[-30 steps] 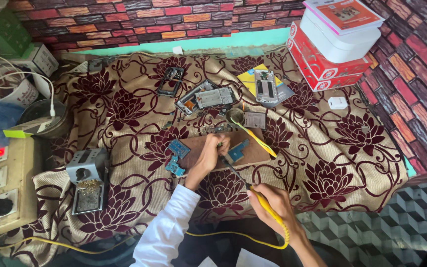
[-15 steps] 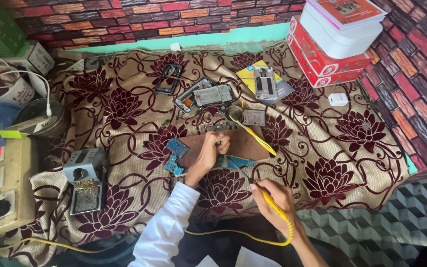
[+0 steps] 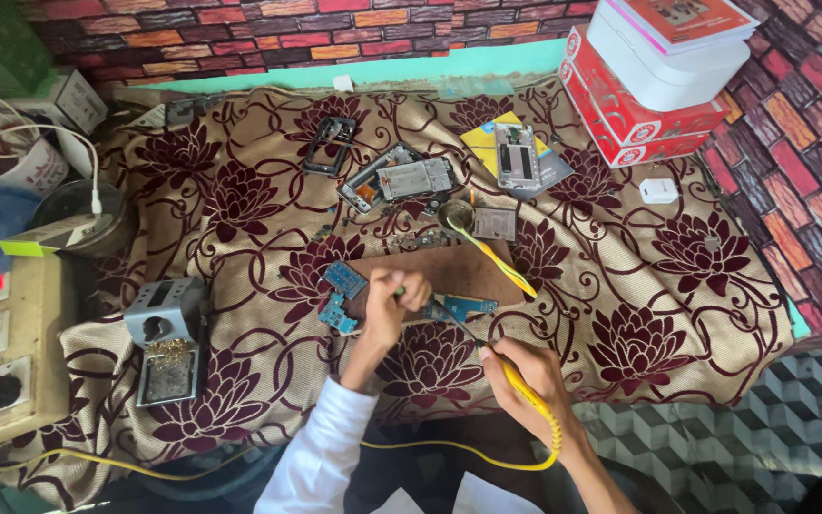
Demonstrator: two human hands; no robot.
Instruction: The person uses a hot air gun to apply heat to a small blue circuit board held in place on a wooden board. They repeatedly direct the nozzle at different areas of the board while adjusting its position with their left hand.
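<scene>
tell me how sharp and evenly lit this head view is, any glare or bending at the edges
Head view: even, soft light with only faint shadows; the left hand, right hand and blue circuit boards are reasonably sharp. The white box at top right is bright, slightly washed out. The brick wall bows, showing wide-angle distortion.

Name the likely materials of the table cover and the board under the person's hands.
Table cover: woven fabric, probably; it wrinkles and drapes, with a matte tan ground and maroon flowers. Board: looks like wood or fibreboard; flat, rigid, dull brown.
</scene>
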